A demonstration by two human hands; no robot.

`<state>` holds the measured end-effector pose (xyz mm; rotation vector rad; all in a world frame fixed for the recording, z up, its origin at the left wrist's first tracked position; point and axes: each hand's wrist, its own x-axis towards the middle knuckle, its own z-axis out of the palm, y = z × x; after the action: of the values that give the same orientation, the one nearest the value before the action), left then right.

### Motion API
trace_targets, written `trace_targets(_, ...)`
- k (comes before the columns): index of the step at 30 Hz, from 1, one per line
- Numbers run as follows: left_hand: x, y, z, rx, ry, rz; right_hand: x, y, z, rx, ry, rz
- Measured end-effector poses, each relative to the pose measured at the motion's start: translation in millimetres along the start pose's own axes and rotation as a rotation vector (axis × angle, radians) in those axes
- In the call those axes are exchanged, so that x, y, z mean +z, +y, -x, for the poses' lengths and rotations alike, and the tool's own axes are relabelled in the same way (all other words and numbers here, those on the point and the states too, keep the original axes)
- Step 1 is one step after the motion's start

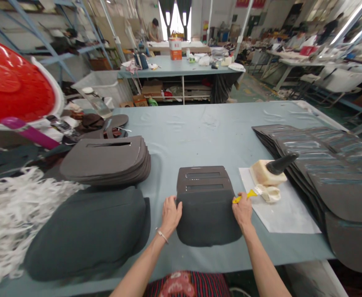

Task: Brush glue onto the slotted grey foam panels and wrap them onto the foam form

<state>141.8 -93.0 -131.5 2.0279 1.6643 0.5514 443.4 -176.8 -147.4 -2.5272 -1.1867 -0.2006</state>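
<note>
A dark grey cut piece (207, 216) with two slots lies on a small stack in front of me on the grey table (199, 132). My left hand (171, 214) rests on its left edge, fingers curled over it. At the piece's right edge my right hand (242, 211) is closed on a yellow-handled brush (245, 196) whose cream glue-covered head lies on a white sheet (286, 214). A cream glue bottle (269, 171) with a black nozzle lies on that sheet.
A stack of grey slotted pieces (106, 159) and a dark pile (88, 231) lie left, with white strips (13, 206) and a red-and-white basket (13, 82). Glued pieces (323, 165) fan out at right. Other tables and seated people are behind.
</note>
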Motion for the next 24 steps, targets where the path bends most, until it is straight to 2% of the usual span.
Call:
trace_targets(6, 10.2, 22, -51, -0.334, -0.100, -0.107, 4, -28, -37, -0.010, -0.176, 0.025)
trace_targets(12, 12.0, 29, -74, -0.493, -0.138, -0.085, 10, -26, -55, 0.058, -0.329, -0.045)
trace_targets(15, 10.8, 30, -75, -0.471, -0.135, -0.063, 15, -21, -55, 0.117, -0.404, -0.091)
trace_targets(17, 12.5, 30, -74, -0.421, -0.167, -0.021, 20, -22, -54, 0.121, -0.398, -0.087)
trace_targets(21, 19.7, 26, -86, -0.337, -0.200, 0.083, 34, -36, -63, 0.017, -0.237, -0.058)
trace_targets(24, 22.2, 22, -120, -0.315, -0.118, 0.115, 49, -59, -93, -0.085, -0.132, -0.073)
